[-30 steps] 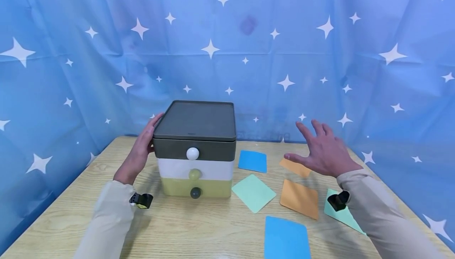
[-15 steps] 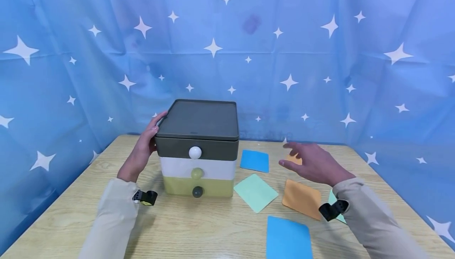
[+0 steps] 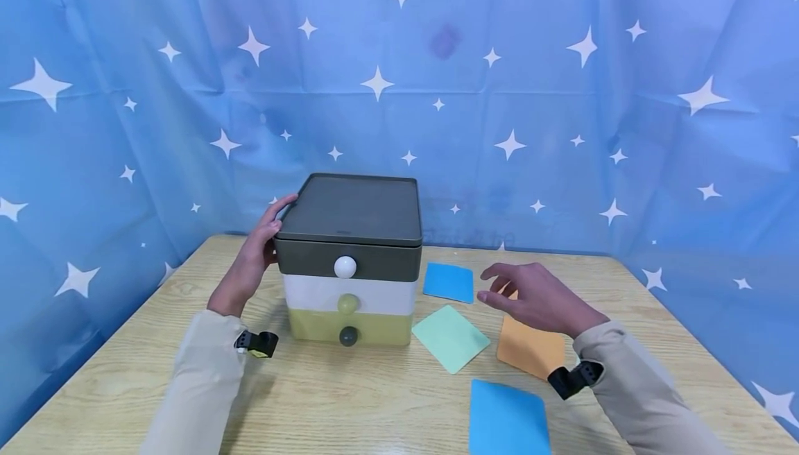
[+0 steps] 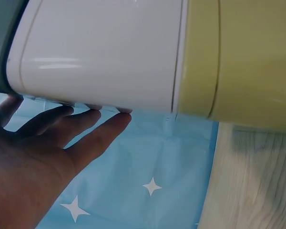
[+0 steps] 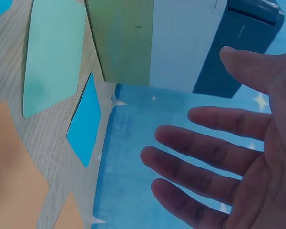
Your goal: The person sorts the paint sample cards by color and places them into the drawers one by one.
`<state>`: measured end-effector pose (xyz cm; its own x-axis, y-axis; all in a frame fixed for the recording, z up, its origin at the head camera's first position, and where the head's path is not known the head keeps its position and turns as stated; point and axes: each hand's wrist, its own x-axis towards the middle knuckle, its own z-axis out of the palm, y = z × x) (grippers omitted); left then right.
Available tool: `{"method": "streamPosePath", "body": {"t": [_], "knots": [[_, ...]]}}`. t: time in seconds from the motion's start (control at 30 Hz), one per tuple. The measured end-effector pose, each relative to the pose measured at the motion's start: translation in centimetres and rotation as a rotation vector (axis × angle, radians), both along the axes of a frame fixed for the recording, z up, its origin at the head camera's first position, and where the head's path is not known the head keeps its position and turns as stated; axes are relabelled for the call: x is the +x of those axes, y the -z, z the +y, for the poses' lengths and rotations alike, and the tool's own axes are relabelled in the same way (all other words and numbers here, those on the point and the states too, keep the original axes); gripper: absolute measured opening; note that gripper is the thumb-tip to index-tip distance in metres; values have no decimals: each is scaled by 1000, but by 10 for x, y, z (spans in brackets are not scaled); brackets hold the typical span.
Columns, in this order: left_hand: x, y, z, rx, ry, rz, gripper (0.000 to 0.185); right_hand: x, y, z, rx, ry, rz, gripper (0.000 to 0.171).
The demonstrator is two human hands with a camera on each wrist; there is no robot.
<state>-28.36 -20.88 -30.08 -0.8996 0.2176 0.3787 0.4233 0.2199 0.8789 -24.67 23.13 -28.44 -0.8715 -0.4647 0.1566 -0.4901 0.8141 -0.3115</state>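
Note:
A drawer box (image 3: 381, 295) stands upright left of centre on the table. Its tiers are dark grey, white and yellow-green, each with a round knob, under a dark lid (image 3: 352, 209). My left hand (image 3: 246, 264) rests along the box's left side, its fingers fairly straight and fingertips touching the wall in the left wrist view. My right hand (image 3: 539, 299) hovers to the right of the box, above the cards, holding nothing. Its fingers are loosely spread in the right wrist view. Below it lies an orange card (image 3: 530, 352), and another orange card is mostly hidden behind the hand.
Right of the box lie a blue card (image 3: 449, 282) and a mint green card (image 3: 451, 339). A second blue card (image 3: 508, 420) is near the front. A blue curtain with white stars (image 3: 374, 25) surrounds the wooden table (image 3: 349, 399) at back and sides.
My right hand has come down and leftward, toward the box, and its fingers have relaxed from a wider spread. My left hand has stayed against the box. The whole head view has shifted slightly.

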Motion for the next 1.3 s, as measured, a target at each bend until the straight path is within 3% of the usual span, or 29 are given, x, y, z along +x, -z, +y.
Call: {"method": "streamPosePath", "body": {"t": [0.33,0.57,0.9,1.17,1.3], "knots": [[-1,-6,-2,29,53,-18,56,11,-2,-12,7,-56,-44,40],[0,-8,-3,25,72,-26,57,17,-2,-20,-17,-149,-71,41],[-1,-8,-4,32,103,-31,58,16,14,-39,-84,-207,-126,36],[-1,-6,-1,63,105,-37,58,13,26,-71,-241,-277,-180,37],[1,-5,1,68,98,-46,58,14,29,-97,-385,-305,-271,38]]}}
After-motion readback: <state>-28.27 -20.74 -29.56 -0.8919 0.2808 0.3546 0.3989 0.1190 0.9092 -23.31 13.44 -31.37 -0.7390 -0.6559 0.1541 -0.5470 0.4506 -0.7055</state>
